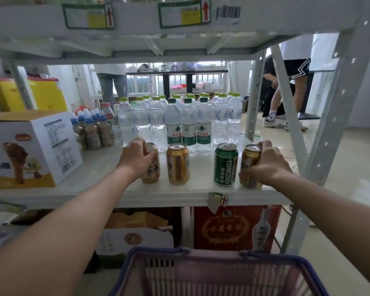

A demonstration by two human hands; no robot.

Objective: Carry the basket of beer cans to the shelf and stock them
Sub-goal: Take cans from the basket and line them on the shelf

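Several beer cans stand in a row near the front edge of the white shelf (107, 167). My left hand (135, 159) is wrapped around the leftmost gold can (153, 167), which rests on the shelf. Beside it stands a free gold can (178, 164), then a green can (225, 164). My right hand (267, 163) grips the rightmost gold can (249, 161), also standing on the shelf. The purple basket (179, 252) sits below, in front of the shelf; its inside is mostly out of frame.
Water bottles (179, 118) fill the shelf behind the cans, with small brown drink bottles (92, 129) to their left and a white carton (30, 146) at far left. A shelf post (338, 116) rises at the right. Boxes sit on the lower shelf. People stand beyond.
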